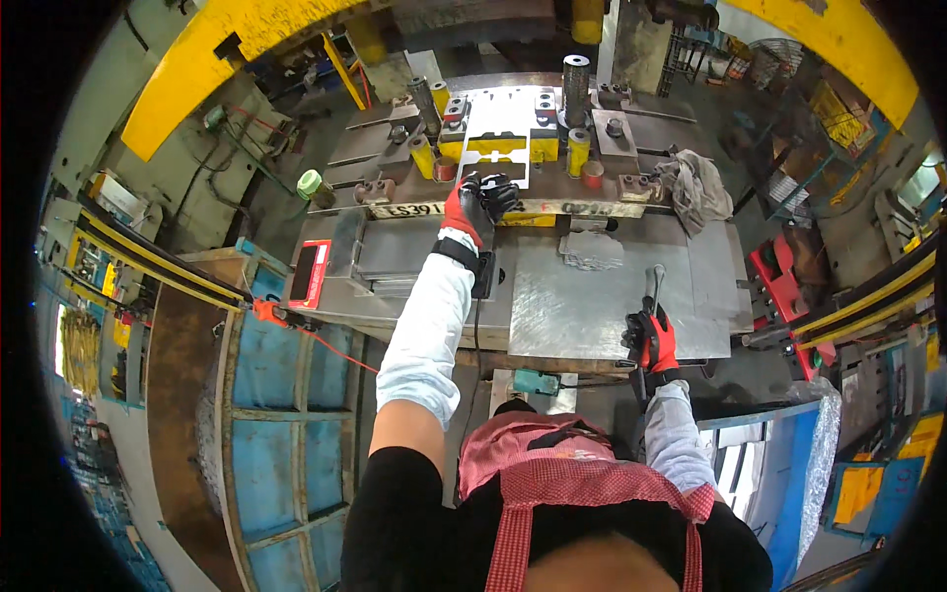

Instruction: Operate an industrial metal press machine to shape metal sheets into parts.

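My left hand [477, 204], in a red and black glove, reaches forward to the front edge of the press die [498, 133], fingers curled at the flat metal part lying there; whether it grips the part I cannot tell. My right hand [652, 338], gloved the same way, is closed around a slim metal rod tool [653, 286] that points up over the steel table plate [592, 306]. White sleeve covers both forearms. A small stack of cut metal blanks [590, 249] lies on the plate between my hands.
A grey rag [693, 185] lies at the die's right end. Yellow guide posts and a spring column [575, 87] stand on the die. A red-framed box [310, 273] sits left, a blue bin [286, 434] lower left, a red fixture [779, 271] right.
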The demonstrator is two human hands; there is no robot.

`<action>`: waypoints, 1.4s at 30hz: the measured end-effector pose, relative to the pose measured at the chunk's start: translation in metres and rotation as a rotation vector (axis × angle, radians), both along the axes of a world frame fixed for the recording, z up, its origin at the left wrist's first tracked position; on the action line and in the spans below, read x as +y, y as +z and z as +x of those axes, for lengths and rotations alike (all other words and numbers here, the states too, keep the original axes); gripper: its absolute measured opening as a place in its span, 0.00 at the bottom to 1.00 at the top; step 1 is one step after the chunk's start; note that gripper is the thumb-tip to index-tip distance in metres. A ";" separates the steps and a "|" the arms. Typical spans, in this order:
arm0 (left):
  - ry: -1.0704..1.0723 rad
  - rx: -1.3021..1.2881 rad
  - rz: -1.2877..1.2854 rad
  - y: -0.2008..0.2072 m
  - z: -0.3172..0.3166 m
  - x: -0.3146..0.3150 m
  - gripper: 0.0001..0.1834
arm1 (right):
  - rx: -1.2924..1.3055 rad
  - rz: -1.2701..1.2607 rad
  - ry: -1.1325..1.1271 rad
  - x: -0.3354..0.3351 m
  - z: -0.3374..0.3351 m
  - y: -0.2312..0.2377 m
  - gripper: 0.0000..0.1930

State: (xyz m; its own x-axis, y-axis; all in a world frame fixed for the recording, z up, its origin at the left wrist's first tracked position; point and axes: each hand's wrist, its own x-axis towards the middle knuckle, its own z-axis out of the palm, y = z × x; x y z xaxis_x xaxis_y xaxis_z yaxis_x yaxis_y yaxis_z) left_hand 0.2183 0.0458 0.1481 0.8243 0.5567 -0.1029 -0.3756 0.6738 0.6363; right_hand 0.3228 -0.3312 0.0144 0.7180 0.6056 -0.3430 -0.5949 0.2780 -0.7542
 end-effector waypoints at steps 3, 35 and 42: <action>-0.137 -0.171 -0.007 -0.011 -0.005 0.011 0.26 | 0.040 0.103 0.049 0.001 -0.002 0.002 0.20; -0.061 0.123 0.028 0.007 -0.010 -0.001 0.25 | -0.114 -0.102 0.067 -0.005 -0.011 0.000 0.21; -0.051 -0.164 -0.017 -0.011 -0.002 0.004 0.22 | -0.519 -0.110 0.189 0.075 -0.014 0.101 0.26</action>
State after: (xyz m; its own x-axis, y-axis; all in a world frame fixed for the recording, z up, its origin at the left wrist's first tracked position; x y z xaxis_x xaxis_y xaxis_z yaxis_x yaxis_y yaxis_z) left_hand 0.2163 0.0503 0.1371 0.8581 0.5127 0.0267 -0.4384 0.7048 0.5577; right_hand 0.3091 -0.2564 0.1155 0.6920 0.7207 -0.0420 -0.1695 0.1057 -0.9798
